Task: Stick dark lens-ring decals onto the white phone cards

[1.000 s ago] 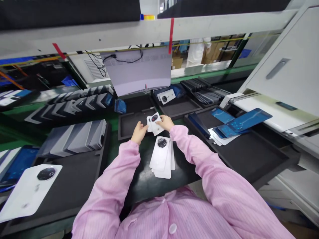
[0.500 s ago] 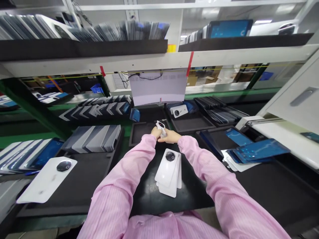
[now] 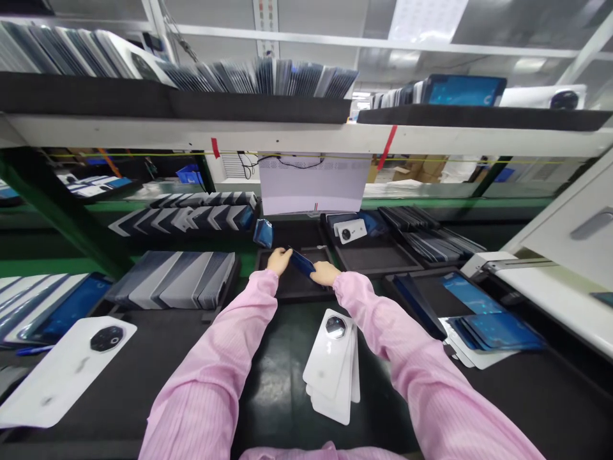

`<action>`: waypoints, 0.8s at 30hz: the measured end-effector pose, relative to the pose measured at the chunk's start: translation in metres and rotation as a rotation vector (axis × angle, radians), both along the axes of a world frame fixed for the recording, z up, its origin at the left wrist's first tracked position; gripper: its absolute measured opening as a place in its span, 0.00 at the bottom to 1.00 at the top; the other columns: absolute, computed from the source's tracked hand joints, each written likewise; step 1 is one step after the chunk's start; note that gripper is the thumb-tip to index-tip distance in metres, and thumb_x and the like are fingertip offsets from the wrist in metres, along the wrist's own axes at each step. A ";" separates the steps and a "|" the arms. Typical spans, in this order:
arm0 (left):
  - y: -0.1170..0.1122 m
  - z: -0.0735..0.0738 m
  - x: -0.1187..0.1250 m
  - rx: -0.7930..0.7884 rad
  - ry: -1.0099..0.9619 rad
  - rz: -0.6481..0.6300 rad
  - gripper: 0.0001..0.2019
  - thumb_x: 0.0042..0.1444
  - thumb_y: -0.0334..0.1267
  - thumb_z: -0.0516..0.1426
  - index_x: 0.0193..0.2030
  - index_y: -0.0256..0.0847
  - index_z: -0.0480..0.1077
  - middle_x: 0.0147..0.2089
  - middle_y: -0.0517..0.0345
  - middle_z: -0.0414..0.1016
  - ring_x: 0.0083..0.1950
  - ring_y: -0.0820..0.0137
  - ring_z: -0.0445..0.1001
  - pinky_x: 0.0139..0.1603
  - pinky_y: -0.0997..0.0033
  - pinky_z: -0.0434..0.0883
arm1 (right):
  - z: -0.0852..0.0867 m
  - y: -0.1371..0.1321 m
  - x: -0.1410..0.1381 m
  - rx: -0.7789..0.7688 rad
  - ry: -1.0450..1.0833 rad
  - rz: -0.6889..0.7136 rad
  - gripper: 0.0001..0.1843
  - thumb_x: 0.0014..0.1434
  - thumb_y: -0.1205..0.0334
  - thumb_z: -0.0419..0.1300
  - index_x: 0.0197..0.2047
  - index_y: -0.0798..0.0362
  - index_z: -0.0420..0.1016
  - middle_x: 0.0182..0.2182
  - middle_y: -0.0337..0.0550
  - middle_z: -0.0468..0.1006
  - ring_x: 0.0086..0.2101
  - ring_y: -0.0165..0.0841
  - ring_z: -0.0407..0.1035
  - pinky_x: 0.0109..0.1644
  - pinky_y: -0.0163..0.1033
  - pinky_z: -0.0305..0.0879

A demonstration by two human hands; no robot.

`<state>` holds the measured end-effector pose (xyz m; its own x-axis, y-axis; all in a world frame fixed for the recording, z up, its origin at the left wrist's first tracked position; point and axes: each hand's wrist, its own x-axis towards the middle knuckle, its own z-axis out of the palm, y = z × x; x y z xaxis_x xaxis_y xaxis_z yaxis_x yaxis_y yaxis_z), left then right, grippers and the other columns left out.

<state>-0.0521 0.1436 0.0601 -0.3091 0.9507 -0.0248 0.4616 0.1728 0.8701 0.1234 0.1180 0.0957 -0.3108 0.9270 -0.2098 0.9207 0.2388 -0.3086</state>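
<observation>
Black foam tray [image 3: 294, 291] on a dark workbench [image 3: 282, 383], under stocked shelves; left hand [image 3: 278, 260] and right hand [image 3: 324, 273] pinch a blue-faced phone panel [image 3: 301, 262] between closed fingers.

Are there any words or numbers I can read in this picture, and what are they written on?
No text here can be read.
The hanging white sheet has only a tiny striped mark, too small to read.
The paper strip up on the post carries print, too blurred to read.
The blue piece held between the left hand and the right hand shows no lettering.
The white phone backs show none.
</observation>
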 end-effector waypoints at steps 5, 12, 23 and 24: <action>0.047 0.003 -0.046 0.046 0.105 0.333 0.19 0.62 0.42 0.56 0.57 0.38 0.66 0.57 0.48 0.69 0.53 0.62 0.72 0.51 0.53 0.73 | 0.004 -0.005 -0.001 0.161 -0.021 0.014 0.28 0.63 0.69 0.52 0.65 0.54 0.53 0.52 0.56 0.73 0.52 0.43 0.70 0.56 0.48 0.64; 0.095 -0.005 -0.067 0.055 0.167 0.335 0.18 0.61 0.42 0.57 0.56 0.39 0.66 0.55 0.49 0.70 0.52 0.62 0.73 0.50 0.55 0.73 | -0.002 0.005 -0.010 0.125 -0.042 0.032 0.36 0.52 0.70 0.61 0.63 0.61 0.56 0.46 0.61 0.77 0.47 0.48 0.74 0.49 0.45 0.67; 0.104 -0.030 -0.066 0.229 0.317 0.244 0.20 0.63 0.37 0.53 0.61 0.40 0.63 0.58 0.44 0.69 0.54 0.58 0.73 0.54 0.54 0.71 | 0.032 0.137 -0.082 0.048 0.167 -0.096 0.16 0.64 0.57 0.58 0.52 0.55 0.69 0.48 0.47 0.73 0.44 0.35 0.72 0.47 0.45 0.72; 0.104 -0.031 -0.066 0.233 0.314 0.240 0.20 0.63 0.35 0.52 0.62 0.40 0.63 0.58 0.43 0.69 0.55 0.57 0.73 0.54 0.56 0.71 | 0.027 0.150 -0.098 0.032 0.179 -0.119 0.16 0.64 0.56 0.57 0.52 0.55 0.69 0.48 0.47 0.73 0.44 0.35 0.71 0.47 0.45 0.72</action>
